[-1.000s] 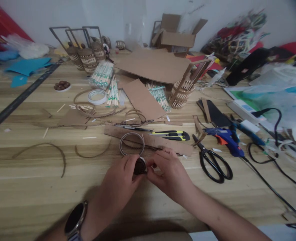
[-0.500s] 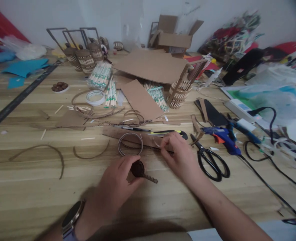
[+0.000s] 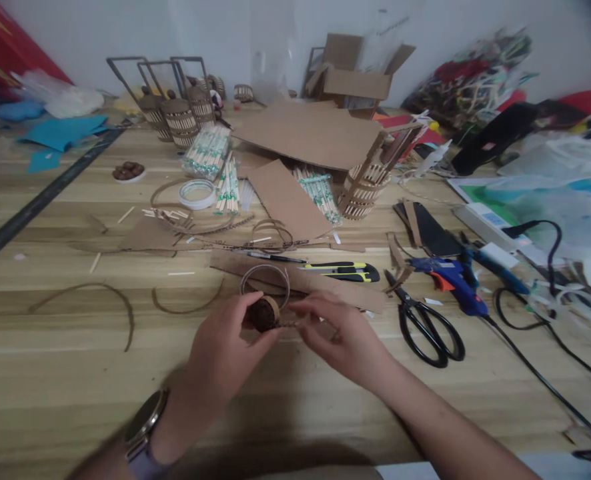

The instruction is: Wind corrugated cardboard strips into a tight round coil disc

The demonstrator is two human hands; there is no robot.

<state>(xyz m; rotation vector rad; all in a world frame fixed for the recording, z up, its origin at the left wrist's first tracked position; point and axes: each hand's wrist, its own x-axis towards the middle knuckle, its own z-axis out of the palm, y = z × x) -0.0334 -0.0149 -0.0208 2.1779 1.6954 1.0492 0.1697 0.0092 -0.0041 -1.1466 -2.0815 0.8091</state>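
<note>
And here the dark coil is gripped in the left hand, pinched between thumb and fingers that are parted only by its width, its spiral face turned towards the camera and a paler band seen along its upper right edge. From the coil a short tail is pointed straight at the right hand, whose thumb and forefinger are brought nearly together at its end; whether the tail is actually pinched there cannot be told, so blurred are the tips. Just beyond the left fingertips a thin ring is laid, partly hidden, on the wooden table. Past the right fingers a long cardboard strip is stretched, with the yellow-and-black knife set behind it and the pen to the knife's left. Out to the right of the right fingers the scissors are left with blades aimed away, the blue glue gun placed farther off. Left of the left fingers a curved strip is seen, and well beyond them the tape roll is laid flat beside the sticks.
</note>
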